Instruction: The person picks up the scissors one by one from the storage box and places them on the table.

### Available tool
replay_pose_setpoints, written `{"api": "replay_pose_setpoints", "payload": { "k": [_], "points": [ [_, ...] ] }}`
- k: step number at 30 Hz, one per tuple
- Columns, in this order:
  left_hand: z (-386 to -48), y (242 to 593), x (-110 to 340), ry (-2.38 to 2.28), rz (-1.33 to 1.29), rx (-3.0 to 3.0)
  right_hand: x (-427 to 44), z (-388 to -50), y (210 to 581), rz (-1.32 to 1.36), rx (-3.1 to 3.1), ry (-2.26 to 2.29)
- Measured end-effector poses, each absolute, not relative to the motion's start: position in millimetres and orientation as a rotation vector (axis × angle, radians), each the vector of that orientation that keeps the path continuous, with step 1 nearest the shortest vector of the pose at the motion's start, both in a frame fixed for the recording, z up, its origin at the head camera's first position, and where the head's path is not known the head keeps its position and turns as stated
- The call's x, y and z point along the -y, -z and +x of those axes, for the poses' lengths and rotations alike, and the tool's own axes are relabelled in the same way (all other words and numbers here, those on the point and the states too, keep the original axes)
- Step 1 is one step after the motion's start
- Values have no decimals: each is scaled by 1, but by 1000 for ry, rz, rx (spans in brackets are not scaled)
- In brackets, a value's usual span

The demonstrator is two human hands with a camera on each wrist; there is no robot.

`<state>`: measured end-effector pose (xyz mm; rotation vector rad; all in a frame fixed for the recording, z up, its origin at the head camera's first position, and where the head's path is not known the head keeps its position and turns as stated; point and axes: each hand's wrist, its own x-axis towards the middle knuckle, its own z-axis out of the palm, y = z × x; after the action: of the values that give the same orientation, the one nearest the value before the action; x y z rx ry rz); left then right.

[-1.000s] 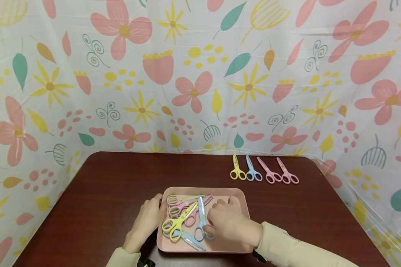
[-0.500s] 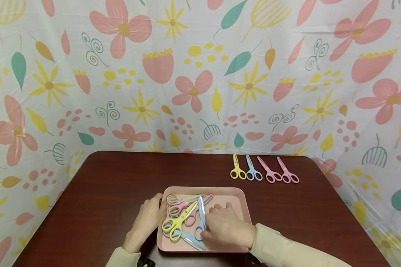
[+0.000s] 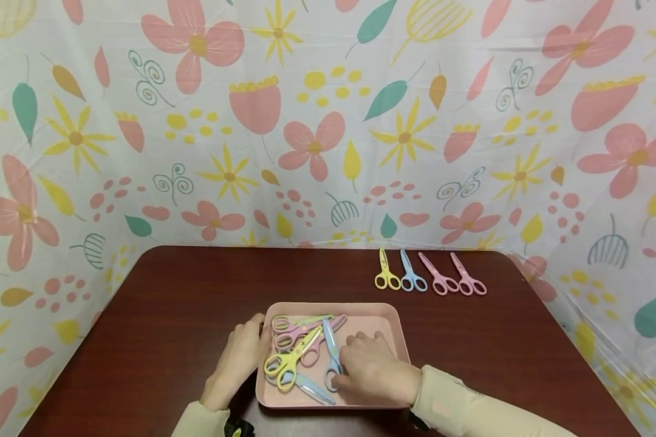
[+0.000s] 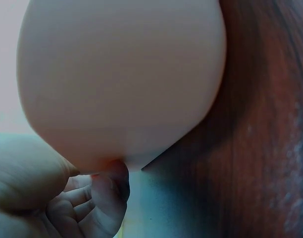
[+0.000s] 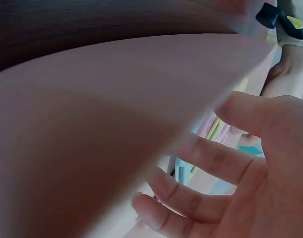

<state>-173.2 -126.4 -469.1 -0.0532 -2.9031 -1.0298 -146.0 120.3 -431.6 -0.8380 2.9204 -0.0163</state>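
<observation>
A pink tray (image 3: 393,314) lies near the table's front with several pairs of children's scissors heaped in its left part. My left hand (image 3: 240,351) grips the tray's left wall. In the left wrist view its thumb and curled fingers (image 4: 109,198) meet at the rim. My right hand (image 3: 374,367) reaches into the tray and holds the handle of the blue scissors (image 3: 330,346); one ring shows beside the thumb, the other is hidden. In the right wrist view the tray wall (image 5: 92,124) covers some fingertips. Yellow scissors (image 3: 294,358) cross other blue scissors (image 3: 311,388); pink scissors (image 3: 297,331) lie behind.
Along the back right of the dark wooden table (image 3: 197,285) stand out several scissors in a row: yellow scissors (image 3: 385,276), light blue scissors (image 3: 412,277) and pink scissors (image 3: 438,279). A floral cloth (image 3: 317,182) hangs behind the table.
My right hand has shifted slightly, and the handle of the blue scissors has swung a little to the right with it. The left hand stays at the tray's edge.
</observation>
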Motion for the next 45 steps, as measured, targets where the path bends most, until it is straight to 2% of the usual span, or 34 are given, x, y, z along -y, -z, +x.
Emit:
{"api": "replay_pose_setpoints", "payload": {
  "k": [21,34,45],
  "points": [
    [-172,468,127,1034,-56,2912,-136,-154,435,-783,-2989,-181],
    [-173,468,126,1033,-55,2899,-151,-164,411,-979,-3157,-222],
    [-173,471,125,1028,-52,2886,-160,-193,390,-899,-3260,-65]
  ]
}}
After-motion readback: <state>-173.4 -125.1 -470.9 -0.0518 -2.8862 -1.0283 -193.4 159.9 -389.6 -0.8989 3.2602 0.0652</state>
